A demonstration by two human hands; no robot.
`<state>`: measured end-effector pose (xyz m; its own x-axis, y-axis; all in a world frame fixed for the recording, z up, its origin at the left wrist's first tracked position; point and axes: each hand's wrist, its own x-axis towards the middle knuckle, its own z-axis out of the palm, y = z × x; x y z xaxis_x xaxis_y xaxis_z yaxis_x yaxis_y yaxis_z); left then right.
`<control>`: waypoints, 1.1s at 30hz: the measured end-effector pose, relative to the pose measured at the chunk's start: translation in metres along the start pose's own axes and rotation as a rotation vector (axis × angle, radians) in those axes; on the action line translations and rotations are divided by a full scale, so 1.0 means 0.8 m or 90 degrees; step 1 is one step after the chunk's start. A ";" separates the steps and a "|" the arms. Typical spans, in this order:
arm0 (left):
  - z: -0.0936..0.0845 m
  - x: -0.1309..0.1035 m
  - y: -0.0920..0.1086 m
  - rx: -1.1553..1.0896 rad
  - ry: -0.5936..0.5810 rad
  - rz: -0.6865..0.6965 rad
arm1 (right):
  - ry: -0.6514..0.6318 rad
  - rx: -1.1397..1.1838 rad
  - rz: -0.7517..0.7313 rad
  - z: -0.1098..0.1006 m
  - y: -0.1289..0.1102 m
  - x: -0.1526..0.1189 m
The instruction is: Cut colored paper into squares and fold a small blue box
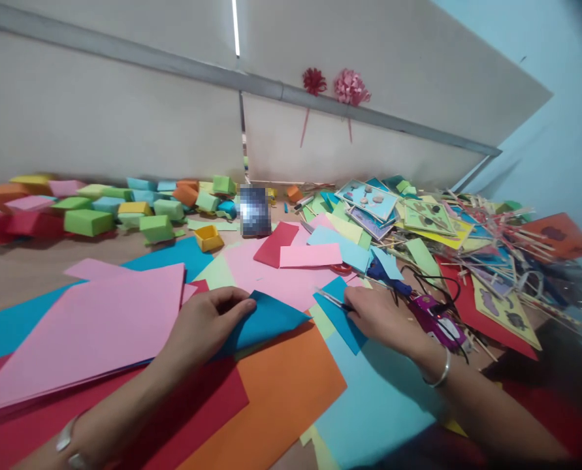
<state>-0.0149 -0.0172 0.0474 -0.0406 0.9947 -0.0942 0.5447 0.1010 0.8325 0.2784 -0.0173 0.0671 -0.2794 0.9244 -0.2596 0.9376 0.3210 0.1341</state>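
My left hand pinches the folded blue paper between thumb and fingers, over the orange sheet. My right hand is closed around the scissors, blades pointing toward that paper, above a blue strip. Pink sheets lie to the left, and the purple glue gun sits just beyond my right wrist.

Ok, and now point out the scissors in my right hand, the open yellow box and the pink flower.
Scissors (pixel 334 299): head view, on the blades, beyond your right hand (pixel 376 316).
Yellow box (pixel 212 243): head view, on its side wall.
Pink flower (pixel 351 87): head view, on its petals.
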 end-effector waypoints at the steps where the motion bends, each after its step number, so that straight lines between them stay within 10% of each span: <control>1: 0.001 0.000 -0.001 -0.006 0.004 -0.001 | 0.009 -0.007 0.016 0.004 0.005 -0.002; 6: 0.008 -0.003 -0.005 -0.042 -0.003 0.006 | 0.089 -0.016 0.001 -0.013 0.009 0.001; 10: 0.014 -0.007 -0.006 -0.076 -0.001 0.011 | 0.174 0.246 -0.250 -0.040 -0.045 0.029; 17: 0.017 -0.004 -0.012 -0.101 0.000 0.030 | 0.209 0.393 -0.291 -0.030 -0.128 0.091; 33: 0.017 -0.001 -0.022 0.040 -0.024 0.047 | 0.300 0.261 -0.202 0.018 -0.106 0.134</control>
<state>-0.0131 -0.0197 0.0256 0.0320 0.9979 -0.0559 0.5970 0.0257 0.8018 0.1720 0.0516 0.0144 -0.5252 0.8197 0.2287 0.7728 0.5719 -0.2752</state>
